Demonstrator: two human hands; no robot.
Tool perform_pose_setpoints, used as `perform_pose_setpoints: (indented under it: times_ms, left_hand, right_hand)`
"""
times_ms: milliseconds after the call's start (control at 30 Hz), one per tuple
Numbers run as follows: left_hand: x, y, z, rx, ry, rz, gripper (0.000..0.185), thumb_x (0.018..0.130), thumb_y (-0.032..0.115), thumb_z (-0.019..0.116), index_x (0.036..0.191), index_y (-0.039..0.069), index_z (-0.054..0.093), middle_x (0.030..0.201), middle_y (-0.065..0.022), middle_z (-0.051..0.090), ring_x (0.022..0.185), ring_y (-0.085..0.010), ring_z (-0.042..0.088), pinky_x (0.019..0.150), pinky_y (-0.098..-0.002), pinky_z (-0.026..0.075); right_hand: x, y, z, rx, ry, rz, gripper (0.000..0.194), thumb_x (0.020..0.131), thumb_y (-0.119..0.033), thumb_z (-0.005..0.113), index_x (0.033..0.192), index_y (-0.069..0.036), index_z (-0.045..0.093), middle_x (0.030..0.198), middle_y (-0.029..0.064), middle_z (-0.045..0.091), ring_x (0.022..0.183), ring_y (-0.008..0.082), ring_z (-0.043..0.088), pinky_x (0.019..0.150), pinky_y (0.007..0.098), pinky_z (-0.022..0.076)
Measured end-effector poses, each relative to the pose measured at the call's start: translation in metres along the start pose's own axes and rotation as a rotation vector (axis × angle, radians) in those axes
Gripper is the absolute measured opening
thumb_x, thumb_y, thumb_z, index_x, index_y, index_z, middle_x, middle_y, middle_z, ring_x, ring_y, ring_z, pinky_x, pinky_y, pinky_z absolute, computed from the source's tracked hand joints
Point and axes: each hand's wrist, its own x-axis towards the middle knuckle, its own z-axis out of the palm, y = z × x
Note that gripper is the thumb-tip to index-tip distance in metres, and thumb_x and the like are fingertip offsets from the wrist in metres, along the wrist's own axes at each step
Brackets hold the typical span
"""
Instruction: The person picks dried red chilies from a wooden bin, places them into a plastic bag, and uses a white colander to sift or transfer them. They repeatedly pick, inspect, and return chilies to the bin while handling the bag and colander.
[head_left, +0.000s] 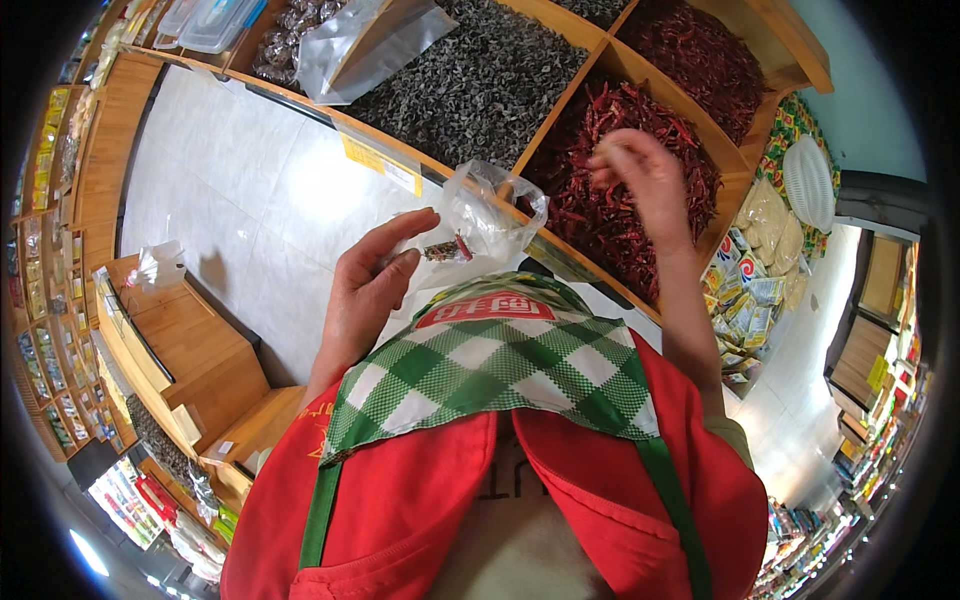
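Observation:
My left hand (375, 270) is at the mouth of a clear plastic bag (487, 217), with some dried bits and a red dried chili (463, 247) beside its fingertips. The bag's far part rests against the front edge of the bin. Above a wooden compartment of dried red chilies (622, 225) is my right hand (643, 161), blurred, its fingers bent together; whether anything is between them cannot be told. Black dried fungus-like pieces (480, 82) fill the compartment to the left of the chilies.
Wooden dividers (562, 105) separate the compartments. Another compartment of dark red dried chilies (694, 60) lies behind. Packaged goods (750, 285) and a white plastic basket (810, 184) are at the right. A wooden display stand (187, 337) stands at the left on the tiled floor.

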Motion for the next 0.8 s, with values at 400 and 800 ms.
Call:
perform_pose_setpoints:
  times_ms: [400,800]
  left_hand:
    - [-0.011,0.024,-0.001,-0.196,-0.144,0.056,0.050,0.092,0.003,0.054,0.141,-0.002,0.046,0.138,-0.0113,0.056,0.056,0.0013,0.034,0.049,-0.0153,0.028]
    - [-0.020,0.023,-0.010,-0.251,-0.139,0.110,0.043,0.093,0.003,0.052,0.136,0.001,0.053,0.130,-0.0039,0.061,0.062,0.0007,0.040,0.055,-0.0156,0.034]
  right_hand:
    - [0.000,0.090,0.144,-0.891,-0.859,0.162,0.029,0.091,-0.019,0.047,0.098,0.000,0.068,0.099,0.0193,0.068,0.093,0.0339,0.065,0.082,0.0418,0.0474]
    - [-0.008,0.138,0.140,-1.090,-0.997,0.067,0.028,0.092,-0.019,0.051,0.113,-0.006,0.064,0.111,0.0177,0.066,0.105,0.0368,0.062,0.090,0.0455,0.0478]
